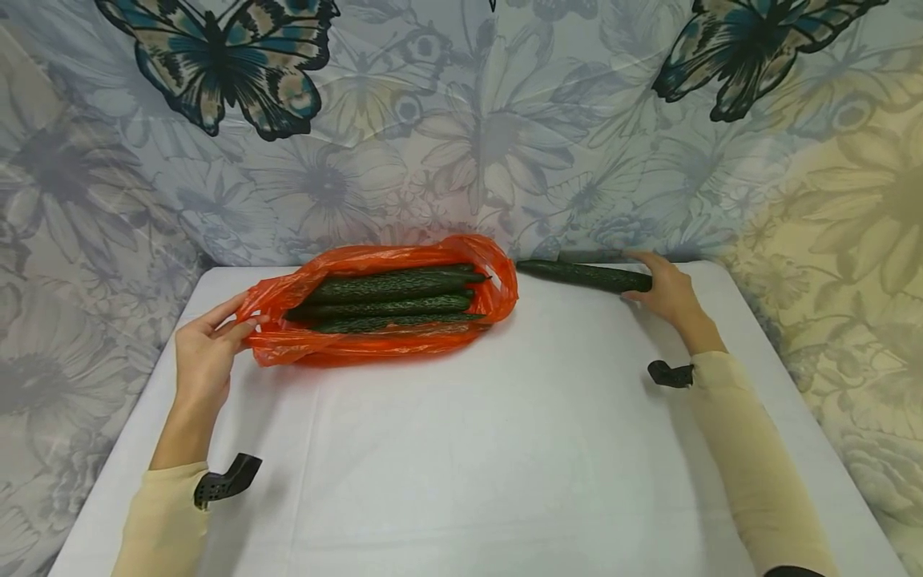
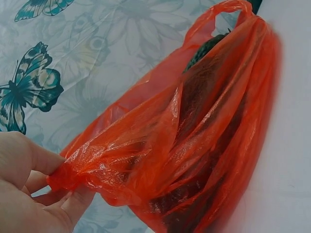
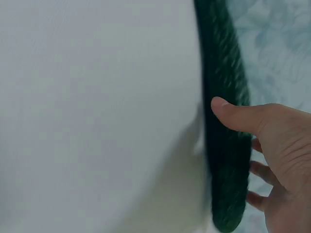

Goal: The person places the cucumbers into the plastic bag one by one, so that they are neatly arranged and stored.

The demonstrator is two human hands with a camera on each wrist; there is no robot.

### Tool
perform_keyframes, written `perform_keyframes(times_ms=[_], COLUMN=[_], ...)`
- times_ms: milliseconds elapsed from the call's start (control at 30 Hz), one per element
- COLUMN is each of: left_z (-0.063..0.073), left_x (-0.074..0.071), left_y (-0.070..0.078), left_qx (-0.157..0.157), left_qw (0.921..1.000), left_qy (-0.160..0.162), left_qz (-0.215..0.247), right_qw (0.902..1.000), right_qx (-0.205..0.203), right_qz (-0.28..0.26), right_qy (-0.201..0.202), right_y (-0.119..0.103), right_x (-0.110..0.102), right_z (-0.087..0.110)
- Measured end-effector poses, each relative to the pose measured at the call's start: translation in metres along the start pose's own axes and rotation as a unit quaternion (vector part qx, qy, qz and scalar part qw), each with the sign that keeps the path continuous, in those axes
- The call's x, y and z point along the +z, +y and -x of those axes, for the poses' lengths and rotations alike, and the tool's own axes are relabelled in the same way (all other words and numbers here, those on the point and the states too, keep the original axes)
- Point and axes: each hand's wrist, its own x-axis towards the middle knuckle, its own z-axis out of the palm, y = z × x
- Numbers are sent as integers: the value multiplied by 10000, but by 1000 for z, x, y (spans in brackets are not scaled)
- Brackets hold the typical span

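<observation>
On the left, my left hand pinches the gathered end of an orange plastic bag, its thumb and fingers closed on the film in the left wrist view. Several dark green, bumpy cucumbers lie lengthwise in the bag, showing through its wide opening. At the table's back right, another cucumber lies with one tip close to the bag's right end. My right hand grips it near its other end. In the right wrist view, the thumb lies across this cucumber and the fingers reach round its far side.
A white cloth covers the table. A thin greyish-green strip shows behind the single cucumber at the back edge. Fabric printed with flowers and butterflies hangs behind and at both sides. Black wrist mounts stick out from the sleeves.
</observation>
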Motion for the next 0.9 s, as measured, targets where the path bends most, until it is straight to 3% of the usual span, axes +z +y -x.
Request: perform_keyframes(times_ms=[233,467,767,900], left_z=[1,1,0,-1], left_x=[0,-1,-3,-3], left_y=[-1,-1,0,2], left_qx=[-52,31,75,104], left_qw=[9999,9999,9998,9997], left_qy=[19,-54,-151,-169], left_qz=[-120,-107,-95,-116], right_qw=[9985,9943,9863,9874], right_qx=[215,5,-65,-159], right_qz=[329,777,1399,1289], right_qy=[-385,-734,-870,-906], right_y=[17,16,10,7], right_x=[-2,-7,-15,-21], right_z=[4,5,13,19])
